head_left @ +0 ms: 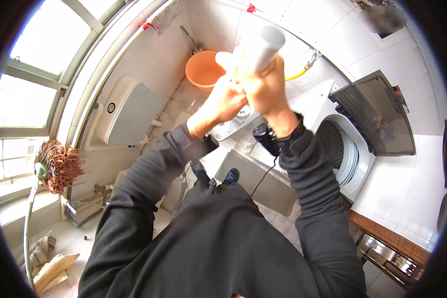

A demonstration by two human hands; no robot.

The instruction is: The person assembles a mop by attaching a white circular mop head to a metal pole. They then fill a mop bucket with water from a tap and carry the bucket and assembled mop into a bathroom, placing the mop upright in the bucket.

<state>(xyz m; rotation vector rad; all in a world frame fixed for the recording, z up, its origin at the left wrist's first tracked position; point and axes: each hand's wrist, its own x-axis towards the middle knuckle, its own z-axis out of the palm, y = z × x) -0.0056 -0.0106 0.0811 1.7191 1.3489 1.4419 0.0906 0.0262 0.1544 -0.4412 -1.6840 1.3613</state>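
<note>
Both hands raised around a white bottle

The right hand (265,84) is wrapped tight around the white bottle (260,44), which sticks up above it. The left hand (223,99), fingers curled, presses against the bottle's lower part, just beside the right.

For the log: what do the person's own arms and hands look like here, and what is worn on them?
Both arms wear long, dark charcoal fabric sleeves, creased along their length and pushed back to the wrists. The left hand and right hand are bare, with no gloves and no rings visible. A small black device sits at the right wrist by the cuff, and a thin black cable hangs down from it.
</note>
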